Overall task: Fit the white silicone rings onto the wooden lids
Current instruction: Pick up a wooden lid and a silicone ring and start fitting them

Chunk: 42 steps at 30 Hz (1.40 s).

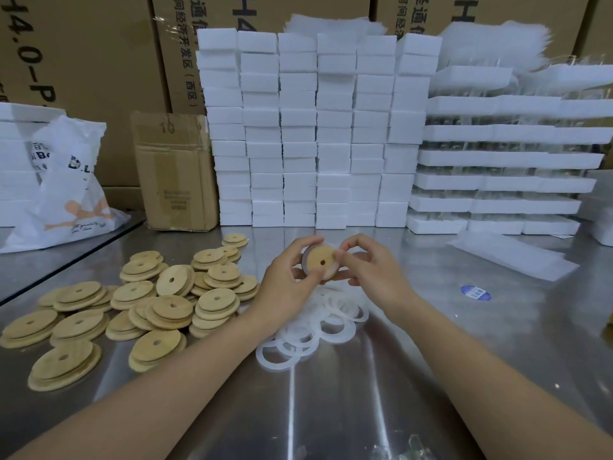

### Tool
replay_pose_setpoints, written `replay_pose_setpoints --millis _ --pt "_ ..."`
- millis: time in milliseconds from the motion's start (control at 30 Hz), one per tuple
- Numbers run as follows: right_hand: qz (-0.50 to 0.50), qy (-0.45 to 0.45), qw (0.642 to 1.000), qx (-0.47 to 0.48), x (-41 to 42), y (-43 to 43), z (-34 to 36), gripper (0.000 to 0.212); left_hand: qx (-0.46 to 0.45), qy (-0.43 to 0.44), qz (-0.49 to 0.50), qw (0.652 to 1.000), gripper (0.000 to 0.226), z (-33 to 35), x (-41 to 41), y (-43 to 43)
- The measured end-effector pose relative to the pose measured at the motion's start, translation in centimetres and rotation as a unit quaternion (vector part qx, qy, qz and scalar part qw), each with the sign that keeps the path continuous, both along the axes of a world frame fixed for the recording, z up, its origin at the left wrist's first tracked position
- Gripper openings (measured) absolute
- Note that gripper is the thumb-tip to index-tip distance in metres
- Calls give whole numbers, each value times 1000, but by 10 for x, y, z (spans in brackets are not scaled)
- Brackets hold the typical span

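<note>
A round wooden lid (321,260) with a centre hole is held up above the steel table, tilted toward me. My left hand (288,283) grips its left edge, thumb under the lid and fingers over the top. My right hand (371,270) pinches the lid's right edge, where a white silicone ring lies against the rim. A heap of loose white silicone rings (311,330) lies on the table just below both hands. Several more wooden lids (132,303) lie piled to the left.
Stacks of white foam blocks (315,127) form a wall at the back. A small cardboard box (174,171) and a white plastic bag (69,184) stand back left. Foam trays with glass jars (507,157) are stacked at right, with a flat foam sheet (510,257) and a blue sticker (475,292).
</note>
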State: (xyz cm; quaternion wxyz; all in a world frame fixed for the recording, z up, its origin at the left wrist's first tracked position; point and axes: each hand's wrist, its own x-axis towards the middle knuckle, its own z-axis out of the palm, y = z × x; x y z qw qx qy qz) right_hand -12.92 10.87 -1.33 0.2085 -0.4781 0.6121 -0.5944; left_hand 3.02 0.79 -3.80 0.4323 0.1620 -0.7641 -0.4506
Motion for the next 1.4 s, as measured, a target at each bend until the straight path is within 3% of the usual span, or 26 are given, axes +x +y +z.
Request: replay_pose_setpoints --millis 233,467,800,1133,1400 --pt "0 0 1000 -3 2 -1 -1 11 -32 -23 47 998 40 1 0 4" --pt "21 21 999 12 1 -2 -3 11 20 8 43 999 31 1 1 1" --pt "82 -33 996 31 -8 6 0 9 26 25 39 999 32 1 -3 1" --pt "58 40 997 27 -3 4 4 21 73 66 49 994 34 5 2 2" --pt "94 17 995 39 -4 2 8 19 80 106 65 989 42 11 -4 2"
